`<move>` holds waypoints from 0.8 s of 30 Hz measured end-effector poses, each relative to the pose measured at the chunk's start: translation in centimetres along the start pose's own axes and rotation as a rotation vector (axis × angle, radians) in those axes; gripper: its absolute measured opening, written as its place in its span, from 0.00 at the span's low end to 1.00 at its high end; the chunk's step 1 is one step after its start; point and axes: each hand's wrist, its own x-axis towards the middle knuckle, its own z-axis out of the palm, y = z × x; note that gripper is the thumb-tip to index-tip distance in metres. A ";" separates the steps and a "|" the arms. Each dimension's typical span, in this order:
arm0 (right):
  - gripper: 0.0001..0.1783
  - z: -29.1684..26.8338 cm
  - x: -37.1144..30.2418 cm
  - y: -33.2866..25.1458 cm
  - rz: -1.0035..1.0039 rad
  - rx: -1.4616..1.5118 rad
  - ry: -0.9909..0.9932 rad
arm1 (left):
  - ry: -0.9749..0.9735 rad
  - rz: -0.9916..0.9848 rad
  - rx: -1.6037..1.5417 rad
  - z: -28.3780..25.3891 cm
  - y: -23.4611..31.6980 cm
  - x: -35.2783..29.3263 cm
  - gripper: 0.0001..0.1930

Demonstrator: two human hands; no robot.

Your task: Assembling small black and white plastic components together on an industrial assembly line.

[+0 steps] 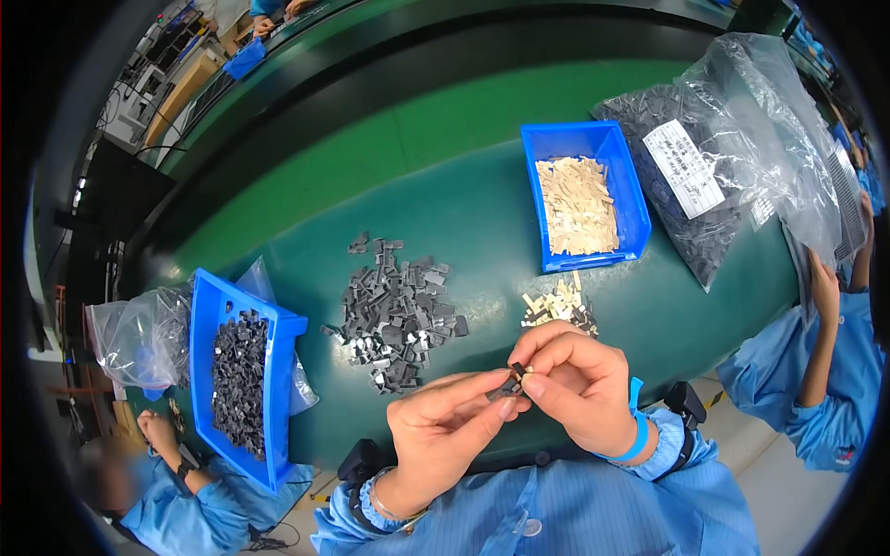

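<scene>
Close in front of my body, my left hand pinches a small dark grey plastic part between thumb and fingertips. The fingertips of my right hand meet at the same spot, pressed together on a small black strip at the part's upper end. Fingers hide much of both pieces, and their exact shape cannot be made out. Just beyond my right hand lies a small pile of cream and black strips. A loose heap of dark grey plastic parts spreads over the green table beyond my left hand.
A blue bin of small black parts stands at the left, beside clear plastic bags. Farther right is a blue bin of cream strips, next to a large labelled bag of dark parts. Co-workers in blue sit on both sides.
</scene>
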 end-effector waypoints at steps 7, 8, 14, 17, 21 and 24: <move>0.04 0.3 0.0 0.1 0.039 0.018 0.024 | 0.025 0.040 0.051 0.0 0.1 -0.2 0.14; 0.04 0.3 0.0 0.1 0.039 0.007 0.034 | 0.024 0.038 0.050 0.0 0.0 -0.1 0.14; 0.03 0.4 -0.2 0.2 0.036 -0.038 0.061 | 0.029 0.065 0.062 0.1 -0.1 -0.2 0.14; 0.03 0.5 -0.1 0.1 0.015 -0.076 0.049 | 0.100 0.079 0.093 0.4 0.1 -0.4 0.12; 0.03 0.5 -0.3 0.2 0.009 -0.088 0.093 | 0.087 0.077 0.098 0.5 0.0 -0.2 0.12; 0.04 0.5 -0.2 0.3 -0.032 -0.190 0.094 | 0.063 0.080 0.090 0.3 -0.1 -0.2 0.13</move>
